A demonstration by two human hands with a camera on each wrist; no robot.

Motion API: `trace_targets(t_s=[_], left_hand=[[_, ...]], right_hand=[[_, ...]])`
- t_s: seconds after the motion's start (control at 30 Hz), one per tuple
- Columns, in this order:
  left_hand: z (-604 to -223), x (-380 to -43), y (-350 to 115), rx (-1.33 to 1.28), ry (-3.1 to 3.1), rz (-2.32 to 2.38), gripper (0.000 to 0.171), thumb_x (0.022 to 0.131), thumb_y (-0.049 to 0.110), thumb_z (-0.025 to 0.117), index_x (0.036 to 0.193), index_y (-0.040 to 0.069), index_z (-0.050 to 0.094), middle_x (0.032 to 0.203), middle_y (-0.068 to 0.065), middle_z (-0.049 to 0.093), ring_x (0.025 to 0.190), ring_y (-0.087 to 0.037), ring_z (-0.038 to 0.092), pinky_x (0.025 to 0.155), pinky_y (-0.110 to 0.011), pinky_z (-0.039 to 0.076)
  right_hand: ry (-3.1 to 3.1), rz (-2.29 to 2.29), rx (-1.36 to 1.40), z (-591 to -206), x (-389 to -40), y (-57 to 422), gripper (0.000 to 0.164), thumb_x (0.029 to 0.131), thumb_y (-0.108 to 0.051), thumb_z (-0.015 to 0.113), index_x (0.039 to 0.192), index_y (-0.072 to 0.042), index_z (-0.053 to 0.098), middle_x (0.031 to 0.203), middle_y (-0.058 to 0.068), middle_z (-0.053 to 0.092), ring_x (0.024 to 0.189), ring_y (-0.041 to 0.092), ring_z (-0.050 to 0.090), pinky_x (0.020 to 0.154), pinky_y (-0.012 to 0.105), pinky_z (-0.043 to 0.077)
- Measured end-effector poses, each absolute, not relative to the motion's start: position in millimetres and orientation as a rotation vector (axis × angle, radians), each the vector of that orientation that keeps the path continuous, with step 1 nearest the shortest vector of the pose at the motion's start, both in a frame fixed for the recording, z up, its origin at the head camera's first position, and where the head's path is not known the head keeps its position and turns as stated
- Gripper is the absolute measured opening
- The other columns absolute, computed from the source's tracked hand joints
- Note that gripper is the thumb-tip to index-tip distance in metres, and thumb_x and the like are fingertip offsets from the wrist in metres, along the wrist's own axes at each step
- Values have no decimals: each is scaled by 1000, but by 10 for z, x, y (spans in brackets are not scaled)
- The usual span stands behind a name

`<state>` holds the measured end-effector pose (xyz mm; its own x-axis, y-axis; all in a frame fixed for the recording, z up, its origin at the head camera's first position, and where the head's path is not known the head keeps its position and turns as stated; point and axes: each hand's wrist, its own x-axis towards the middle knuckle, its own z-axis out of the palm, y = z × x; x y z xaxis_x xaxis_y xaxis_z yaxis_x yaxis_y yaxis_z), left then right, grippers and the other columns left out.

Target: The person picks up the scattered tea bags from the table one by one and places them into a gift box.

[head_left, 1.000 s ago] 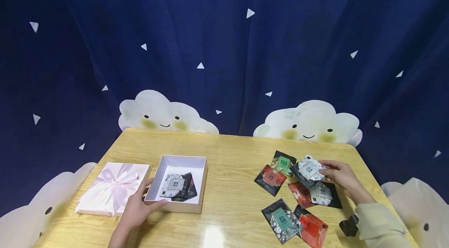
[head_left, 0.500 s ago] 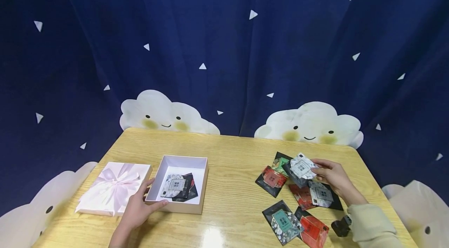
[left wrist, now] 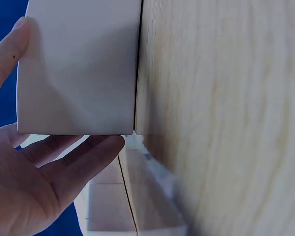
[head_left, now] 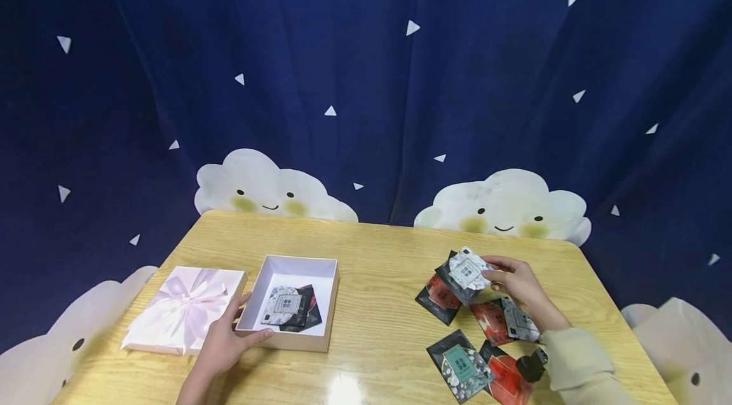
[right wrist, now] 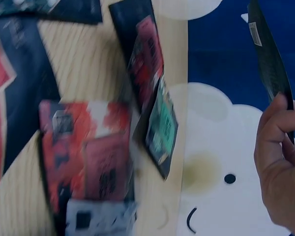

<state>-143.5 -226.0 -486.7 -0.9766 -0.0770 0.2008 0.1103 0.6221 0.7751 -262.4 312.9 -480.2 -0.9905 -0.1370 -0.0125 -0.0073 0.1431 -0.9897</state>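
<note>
Black-and-white packet [head_left: 466,274] pinched between right fingers [head_left: 504,262].

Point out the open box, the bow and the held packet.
Open box [head_left: 300,341]: head view, on its front outer wall.
Bow [head_left: 186,299]: head view, on its knot.
Held packet [head_left: 466,273]: head view, on its pale label.

The right hand [head_left: 515,281] pinches a black sachet [head_left: 465,270] with a white floral print by its edge, tilted above a red-and-black sachet [head_left: 443,295]. The open, pale square box [head_left: 294,341] sits flat, the left hand [head_left: 225,338] gripping its near left corner; overlapping sachets [head_left: 283,305] lie inside, a white-patterned one uppermost.
</note>
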Motion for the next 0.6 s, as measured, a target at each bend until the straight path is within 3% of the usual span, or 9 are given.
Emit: trace_targets(t_s=[0.27,0.6], left_hand=[[-4864,-1426,-2255,-15,-2638,-1278,78,64,21,83,127,-3,43,106,-28,58,90,-35,58,72,-40,46],[-4869,-1436,-2266,-12,-2637,-1288,78,65,22,83,128,-3,43,108,-29,57,93,-37,57,76,-45,45]], right_hand=[[2351,-1907,-52,-4382,-2462,2692,51,86,-10,62,128,11,42,96,6,56,67,12,51,58,25,47],[2302,-1922,-52,-4232,-2519,2431,44,87,1,57,127,13,42,90,5,54,61,8,47,54,22,44]])
